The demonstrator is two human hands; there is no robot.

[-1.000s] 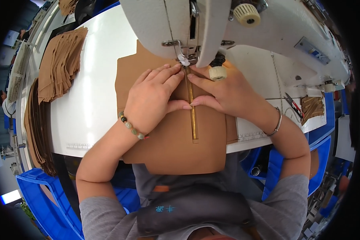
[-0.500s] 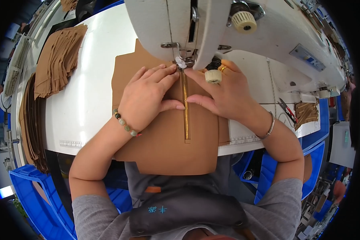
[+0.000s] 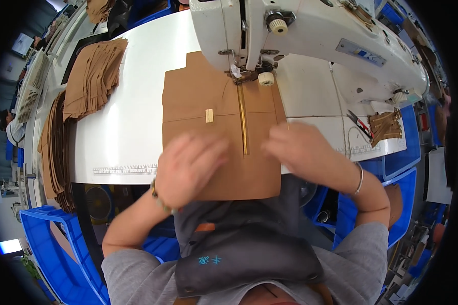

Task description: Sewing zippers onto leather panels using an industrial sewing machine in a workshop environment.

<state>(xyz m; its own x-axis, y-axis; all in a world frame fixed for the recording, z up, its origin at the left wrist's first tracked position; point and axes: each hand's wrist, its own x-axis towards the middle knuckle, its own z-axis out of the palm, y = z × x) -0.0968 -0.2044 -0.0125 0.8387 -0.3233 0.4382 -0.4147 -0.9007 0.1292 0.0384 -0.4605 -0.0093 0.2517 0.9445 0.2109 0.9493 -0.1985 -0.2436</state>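
A brown leather-like panel [image 3: 203,91] lies on the white table with its top part beside the sewing machine's presser foot [image 3: 246,76]. A gold-toothed zipper [image 3: 243,118] is set in a long slot in it and runs from the foot toward me. A small cream tag [image 3: 209,116] sits on the panel left of the zipper. My left hand [image 3: 191,160] is over the panel's lower left edge, and my right hand [image 3: 303,145] is at its right edge. Motion blurs the fingers of both, so I cannot tell whether they grip the panel.
The white sewing machine [image 3: 310,35] spans the back right. Stacked brown pieces [image 3: 94,76] and longer brown panels [image 3: 56,152] are on the left. Red-handled snips [image 3: 360,126] lie by zipper pieces [image 3: 385,126] on the right. Blue bins [image 3: 58,254] stand below the table.
Both hands have moved back from the presser foot toward me and apart, off the zipper. The cream tag on the panel now shows. The whole view has shifted.
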